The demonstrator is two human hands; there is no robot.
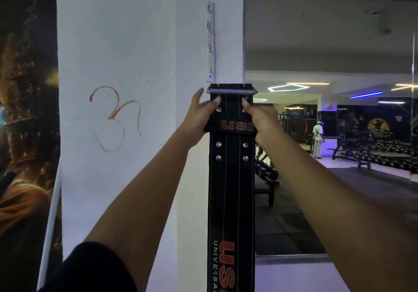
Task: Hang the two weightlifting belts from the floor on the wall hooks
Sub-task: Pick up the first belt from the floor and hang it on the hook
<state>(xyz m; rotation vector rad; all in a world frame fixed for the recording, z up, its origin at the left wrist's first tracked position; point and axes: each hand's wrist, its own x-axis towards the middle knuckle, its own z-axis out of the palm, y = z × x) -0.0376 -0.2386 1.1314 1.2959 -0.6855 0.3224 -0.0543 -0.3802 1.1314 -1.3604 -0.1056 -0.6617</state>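
A black weightlifting belt (230,190) with orange lettering hangs straight down against the white pillar. Its metal buckle (231,91) is at the top, just below a white strip of wall hooks (210,42) fixed upright on the pillar. My left hand (199,119) grips the belt's left edge just under the buckle. On the right edge at the same height, my right hand (260,119) grips it with a finger by the buckle prongs. Only one belt is in view. I cannot tell whether the buckle rests on a hook.
The white pillar (135,65) bears an orange drawn symbol (115,117). A dark wall picture (27,110) is to the left. A large mirror (328,42) to the right shows the gym, benches (352,149), dumbbell racks and a person (317,138) standing far off.
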